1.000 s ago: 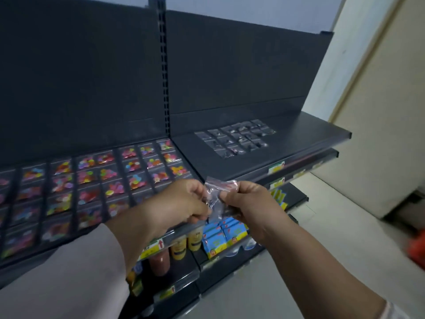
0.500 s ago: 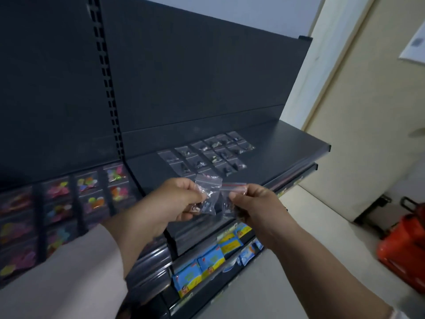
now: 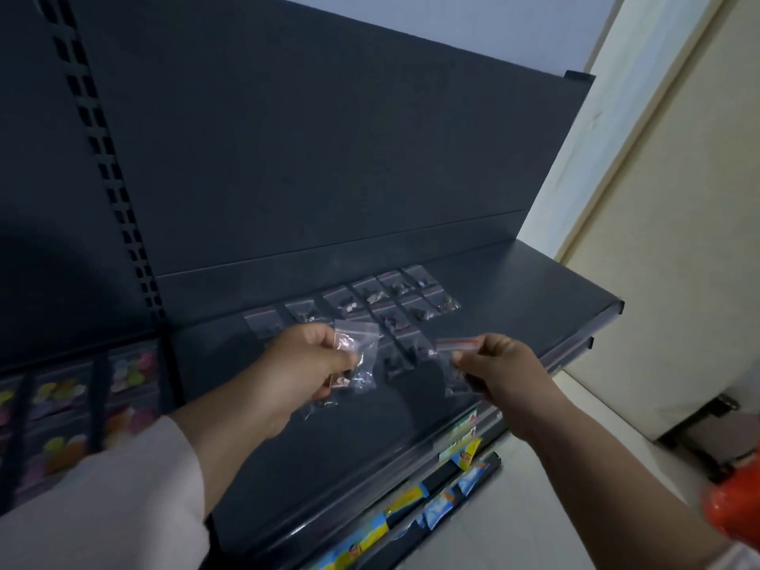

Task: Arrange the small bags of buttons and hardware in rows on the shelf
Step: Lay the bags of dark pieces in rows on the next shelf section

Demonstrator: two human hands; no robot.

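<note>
Your left hand (image 3: 304, 364) pinches a few clear bags (image 3: 357, 355) – your right hand (image 3: 499, 366) pinches one bag (image 3: 454, 364) above the dark shelf (image 3: 514, 290), near the rows of bags (image 3: 382, 302)

A shop is indicated. A dark grey metal display shelf (image 3: 514, 290) is mounted against a matching back panel (image 3: 329, 137) beside a slotted upright (image 3: 111, 178) at the upper left. Small clear plastic bags of dark hardware (image 3: 386, 298) are laid in rows at centre, and clear bags of colourful buttons (image 3: 61, 390) at the lower left. Paper price labels (image 3: 464, 427) are fixed along the shelf's front edge, and blue-and-yellow packets (image 3: 411, 497) are lined up on lower tiers at bottom centre.
</note>
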